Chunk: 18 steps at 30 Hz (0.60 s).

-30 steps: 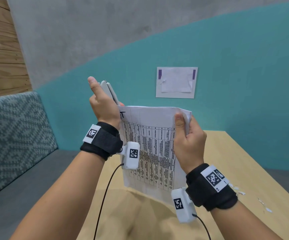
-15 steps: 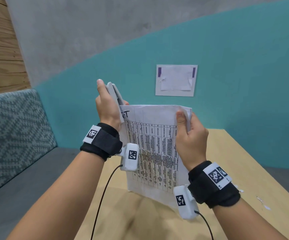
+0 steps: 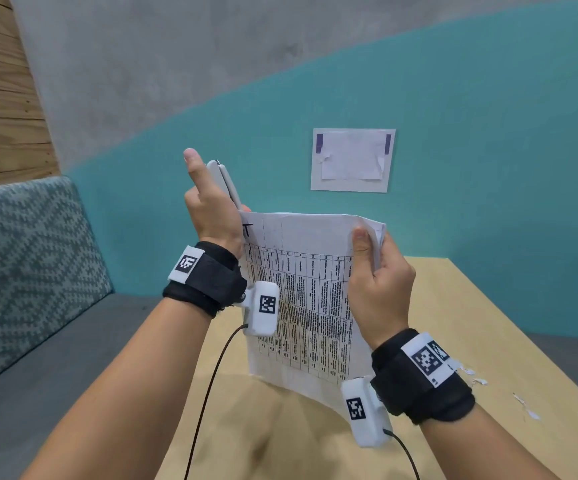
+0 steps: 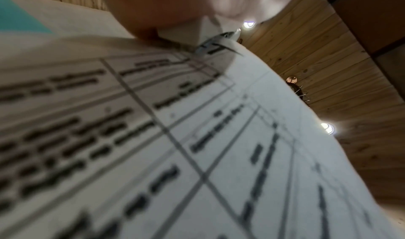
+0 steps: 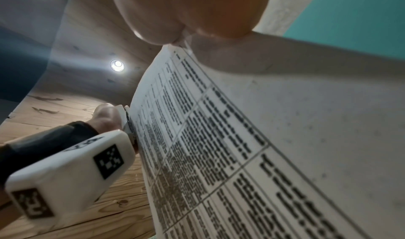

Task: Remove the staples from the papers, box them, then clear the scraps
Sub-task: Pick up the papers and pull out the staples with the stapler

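A stapled set of printed papers (image 3: 308,299) with a table of text hangs upright in the air above the table. My right hand (image 3: 375,271) pinches its top right corner, thumb on the front. My left hand (image 3: 211,216) grips a white staple remover (image 3: 225,183) at the papers' top left corner, index finger pointing up. In the left wrist view the remover's metal tip (image 4: 215,42) lies on the corner of the papers (image 4: 197,147). The right wrist view shows the papers (image 5: 263,147) pinched under my right hand (image 5: 188,33), with the staple remover (image 5: 128,123) at the far edge.
A light wooden table (image 3: 471,323) lies below, with small white paper scraps (image 3: 523,407) near its right side. A grey patterned bench (image 3: 27,265) stands at the left. A paper sheet (image 3: 351,161) is taped to the teal wall.
Both hands and the papers stayed almost still, shifting only slightly in the view. The grips are unchanged.
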### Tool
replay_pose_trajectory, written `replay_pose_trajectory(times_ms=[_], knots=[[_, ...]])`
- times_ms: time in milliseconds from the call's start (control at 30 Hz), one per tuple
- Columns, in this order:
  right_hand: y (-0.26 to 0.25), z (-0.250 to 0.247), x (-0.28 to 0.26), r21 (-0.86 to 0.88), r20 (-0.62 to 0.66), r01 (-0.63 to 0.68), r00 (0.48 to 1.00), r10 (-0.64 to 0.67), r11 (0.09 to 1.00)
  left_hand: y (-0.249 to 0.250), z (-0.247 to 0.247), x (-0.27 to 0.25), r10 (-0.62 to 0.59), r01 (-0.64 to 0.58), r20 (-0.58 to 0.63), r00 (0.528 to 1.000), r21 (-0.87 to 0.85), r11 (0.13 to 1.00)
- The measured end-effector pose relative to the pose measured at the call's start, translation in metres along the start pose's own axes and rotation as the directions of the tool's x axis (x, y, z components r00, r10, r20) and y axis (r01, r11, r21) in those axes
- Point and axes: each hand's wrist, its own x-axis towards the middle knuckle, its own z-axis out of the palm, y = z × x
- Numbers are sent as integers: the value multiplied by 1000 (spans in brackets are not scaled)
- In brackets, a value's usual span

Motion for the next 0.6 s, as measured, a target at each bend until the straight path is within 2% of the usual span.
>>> replay_pose_trajectory(times_ms=[267,467,600], knots=[[2,1,0,-48,17,18,1000,-17,999,-9,-8,9,-73,68,71,995,70,995],[9,-9,11,-73,-15,-17,1000,16,997,-9,-22,16,-32,19,73,997,178,984],[12,-15,17,-46,-29,-35,999,34,998,-19,-34,20,-194,177,50,980,238,955]])
